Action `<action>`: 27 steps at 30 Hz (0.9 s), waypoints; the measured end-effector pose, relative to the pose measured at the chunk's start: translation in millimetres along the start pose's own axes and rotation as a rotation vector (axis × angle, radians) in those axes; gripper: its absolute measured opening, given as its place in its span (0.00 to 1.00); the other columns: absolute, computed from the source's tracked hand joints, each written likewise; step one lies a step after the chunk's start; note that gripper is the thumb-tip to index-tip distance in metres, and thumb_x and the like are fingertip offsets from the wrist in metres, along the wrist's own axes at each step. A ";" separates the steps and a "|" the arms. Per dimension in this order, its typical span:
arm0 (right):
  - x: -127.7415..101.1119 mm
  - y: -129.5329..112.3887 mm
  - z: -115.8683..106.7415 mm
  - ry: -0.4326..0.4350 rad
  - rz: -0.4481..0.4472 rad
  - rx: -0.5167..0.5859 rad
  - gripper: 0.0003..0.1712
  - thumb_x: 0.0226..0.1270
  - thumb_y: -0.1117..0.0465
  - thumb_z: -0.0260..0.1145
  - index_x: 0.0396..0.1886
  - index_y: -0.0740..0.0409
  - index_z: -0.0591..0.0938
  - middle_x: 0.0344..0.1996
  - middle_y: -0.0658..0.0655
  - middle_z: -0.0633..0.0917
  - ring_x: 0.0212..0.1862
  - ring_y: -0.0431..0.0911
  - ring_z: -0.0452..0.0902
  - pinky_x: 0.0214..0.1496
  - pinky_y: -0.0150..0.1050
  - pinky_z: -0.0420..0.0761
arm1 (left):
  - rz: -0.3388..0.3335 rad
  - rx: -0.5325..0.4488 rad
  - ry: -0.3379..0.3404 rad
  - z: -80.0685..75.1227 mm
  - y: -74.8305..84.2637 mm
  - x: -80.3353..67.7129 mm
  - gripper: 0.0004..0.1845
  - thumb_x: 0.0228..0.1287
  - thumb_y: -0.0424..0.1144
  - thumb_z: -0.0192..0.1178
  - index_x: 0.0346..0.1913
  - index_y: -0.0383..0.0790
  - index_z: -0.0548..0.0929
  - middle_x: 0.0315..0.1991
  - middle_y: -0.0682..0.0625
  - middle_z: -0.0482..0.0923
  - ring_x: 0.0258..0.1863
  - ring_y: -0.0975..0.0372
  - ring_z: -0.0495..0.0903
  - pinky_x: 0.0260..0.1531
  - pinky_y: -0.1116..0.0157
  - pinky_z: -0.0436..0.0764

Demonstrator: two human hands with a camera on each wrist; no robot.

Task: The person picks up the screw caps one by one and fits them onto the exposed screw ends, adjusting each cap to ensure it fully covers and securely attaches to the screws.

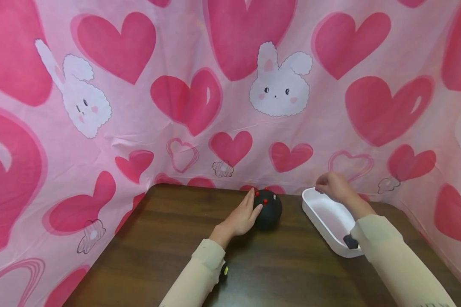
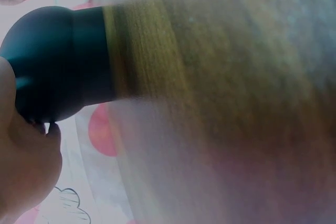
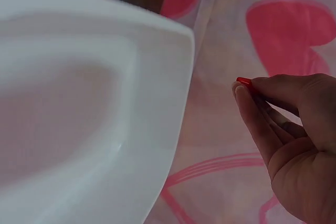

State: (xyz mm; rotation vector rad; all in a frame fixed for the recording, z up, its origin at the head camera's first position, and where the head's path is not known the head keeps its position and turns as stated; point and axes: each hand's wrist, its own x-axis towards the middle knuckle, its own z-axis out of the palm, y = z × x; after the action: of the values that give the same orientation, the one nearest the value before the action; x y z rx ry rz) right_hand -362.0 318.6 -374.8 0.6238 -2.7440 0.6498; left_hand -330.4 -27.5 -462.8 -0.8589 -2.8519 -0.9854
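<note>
On the table stands a round black object (image 1: 269, 215) with small red-headed pieces (image 1: 265, 201) on its top; the left wrist view shows its dome (image 2: 47, 61) widening from a narrower black base (image 2: 94, 56). My left hand (image 1: 240, 217) rests against its left side, fingers straight and thumb toward the front. Between thumb and fingertips, my right hand (image 1: 335, 187) pinches a small red piece (image 3: 243, 81), mostly hidden by the fingers. That hand is above the far end of a white tray (image 1: 319, 224), beyond its rim in the right wrist view.
The brown wooden table (image 1: 169, 238) meets a pink cloth (image 1: 230, 106) with hearts and rabbits at its back and sides. The tray stands at the table's right, lengthwise, its near end partly behind my right sleeve (image 1: 395, 256).
</note>
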 end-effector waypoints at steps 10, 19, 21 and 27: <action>3.8 -45.6 -2.3 0.025 0.046 0.071 0.04 0.65 0.70 0.70 0.36 0.65 0.90 0.31 0.60 0.90 0.34 0.51 0.86 0.39 0.49 0.88 | -0.007 -0.017 -0.018 -1.9 -0.2 -0.7 0.42 0.82 0.60 0.36 0.83 0.36 0.40 0.84 0.46 0.38 0.82 0.55 0.44 0.78 0.54 0.52; 5.1 -61.2 1.0 0.071 -0.004 0.110 0.04 0.65 0.71 0.70 0.36 0.65 0.90 0.31 0.60 0.90 0.36 0.54 0.89 0.42 0.52 0.88 | -0.004 -0.029 -0.006 -1.0 0.5 -0.4 0.42 0.82 0.60 0.37 0.83 0.35 0.41 0.84 0.45 0.38 0.82 0.56 0.45 0.78 0.54 0.53; 4.7 -62.0 1.1 0.072 -0.007 0.114 0.04 0.66 0.71 0.70 0.36 0.65 0.90 0.32 0.60 0.90 0.36 0.54 0.89 0.42 0.52 0.88 | 0.000 -0.031 -0.003 -1.0 0.6 -0.2 0.42 0.82 0.59 0.37 0.83 0.35 0.41 0.84 0.45 0.38 0.82 0.56 0.44 0.78 0.54 0.52; 3.7 -65.4 2.9 0.101 -0.042 0.102 0.03 0.64 0.70 0.72 0.35 0.63 0.91 0.30 0.58 0.91 0.33 0.51 0.88 0.38 0.45 0.88 | 0.006 -0.027 -0.001 -1.7 2.1 0.0 0.41 0.82 0.58 0.38 0.82 0.34 0.41 0.84 0.43 0.39 0.82 0.56 0.44 0.79 0.55 0.51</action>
State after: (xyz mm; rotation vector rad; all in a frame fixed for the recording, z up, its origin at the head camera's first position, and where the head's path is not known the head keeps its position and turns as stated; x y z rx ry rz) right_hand -335.5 263.0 -352.2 0.6511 -2.6112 0.7931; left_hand -329.6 -27.1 -460.3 -0.8697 -2.8414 -1.0262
